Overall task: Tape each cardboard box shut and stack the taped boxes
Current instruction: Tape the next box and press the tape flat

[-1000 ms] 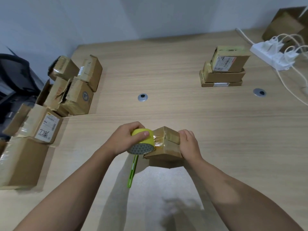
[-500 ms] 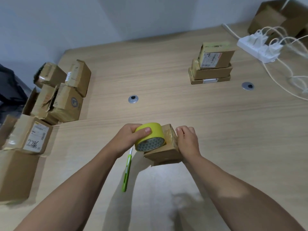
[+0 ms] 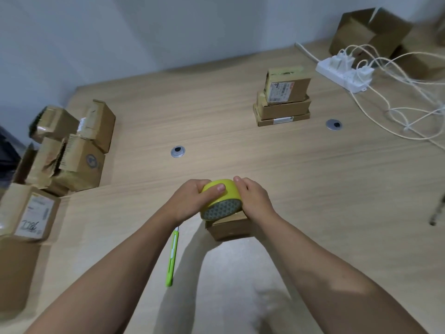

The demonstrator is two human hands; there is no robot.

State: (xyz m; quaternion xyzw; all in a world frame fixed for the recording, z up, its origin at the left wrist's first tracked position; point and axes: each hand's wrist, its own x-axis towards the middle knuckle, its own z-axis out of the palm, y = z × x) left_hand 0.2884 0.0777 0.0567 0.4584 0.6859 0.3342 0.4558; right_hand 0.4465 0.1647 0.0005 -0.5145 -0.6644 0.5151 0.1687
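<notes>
- The fingers (image 3: 195, 186) of the left hand (image 3: 187, 203) are curled round the yellow tape roll (image 3: 221, 196), and the thumb is laid on its upper side.
- The roll is held on top of the small cardboard box (image 3: 228, 229). The box stands on the wooden table (image 3: 313, 189), close to the person, and most of its top is hidden by the roll.
- The right side of the box is grasped by the right hand (image 3: 255, 203). Its fingertips (image 3: 237, 179) are touching the roll, and the far side of this grip cannot be seen.
- A green utility knife (image 3: 173, 257) is laid on the table just left of the box, with its tip near the left wrist.
- A stack of three taped boxes (image 3: 284, 102) is seen further back on the right, well apart from the hands.
- A pile of loose boxes (image 3: 79, 153) is placed at the left side. Some are cut off by the frame, and their labels are too blurred to be read.
- A white power strip (image 3: 342, 73) with cables and some open cartons (image 3: 370, 30) are seen in the far right corner, partly blurred.
</notes>
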